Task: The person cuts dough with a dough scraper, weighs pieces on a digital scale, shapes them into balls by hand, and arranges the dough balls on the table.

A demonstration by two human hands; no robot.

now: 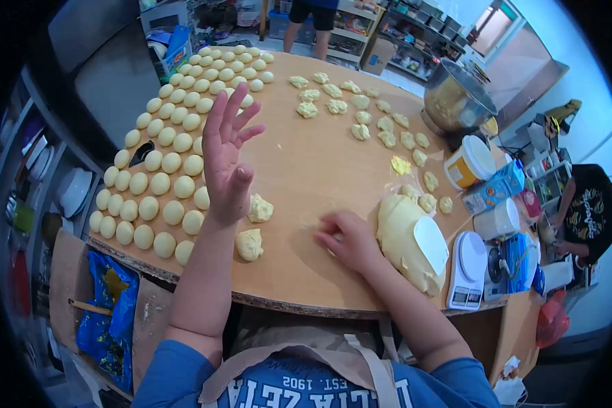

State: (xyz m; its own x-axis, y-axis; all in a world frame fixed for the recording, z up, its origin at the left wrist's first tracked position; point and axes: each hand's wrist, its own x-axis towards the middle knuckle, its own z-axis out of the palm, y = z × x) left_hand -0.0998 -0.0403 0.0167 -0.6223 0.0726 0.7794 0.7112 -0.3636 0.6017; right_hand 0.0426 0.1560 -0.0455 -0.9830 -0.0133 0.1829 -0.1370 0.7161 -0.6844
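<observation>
My left hand [228,160] is raised above the table, its fingers spread and holding nothing. Below it lie two rough dough pieces [249,245], close to the rows of smooth round dough balls [173,212] on the left. Low over the tabletop, my right hand [350,239] has its fingers curled down, slightly blurred; whatever may be under them is hidden. Just right of that hand sits a large dough mass [401,228] with a white dough scraper [430,246] lying on it. Several uneven dough lumps [336,107] are spread across the far side.
Along the right edge stand a kitchen scale [467,268], a white tub [470,162], a blue carton [494,187] and a steel mixing bowl [459,98]. One person [311,20] stands beyond the table; another person [585,214] is at the right. Blue plastic [109,319] lies below the left edge.
</observation>
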